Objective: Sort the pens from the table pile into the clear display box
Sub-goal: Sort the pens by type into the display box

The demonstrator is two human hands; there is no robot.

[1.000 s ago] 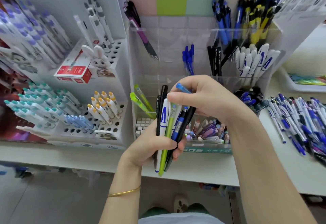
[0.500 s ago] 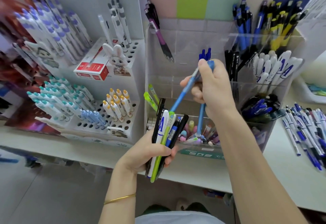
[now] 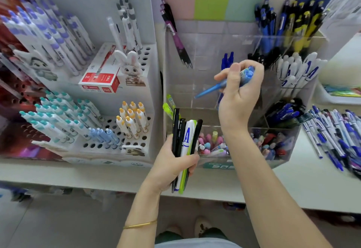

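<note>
My left hand [image 3: 172, 164] grips a bundle of pens [image 3: 185, 140], black, white and lime green, upright in front of the clear display box [image 3: 213, 33]. My right hand [image 3: 240, 93] holds a light blue pen [image 3: 213, 88] slanted, tip down-left, above the box's middle compartments. The box holds purple pens at its back left, two dark blue pens [image 3: 227, 59] in the middle, blue and yellow pens at the back right, and white pens [image 3: 297, 70] on the right. The table pile of blue and white pens [image 3: 336, 136] lies at the right.
A white pegboard display stand [image 3: 134, 128] with teal, orange and purple-capped pens stands to the left, with a red pen box [image 3: 99, 76] and a rabbit figure [image 3: 130, 66] on it. Small colourful items fill the clear box's front compartments. The white table edge [image 3: 304, 195] runs across the front.
My right hand pulled the light blue pen out of the left hand's bundle and lifted it up over the box, turning it to a flatter slant. The left hand still grips the bundle.
</note>
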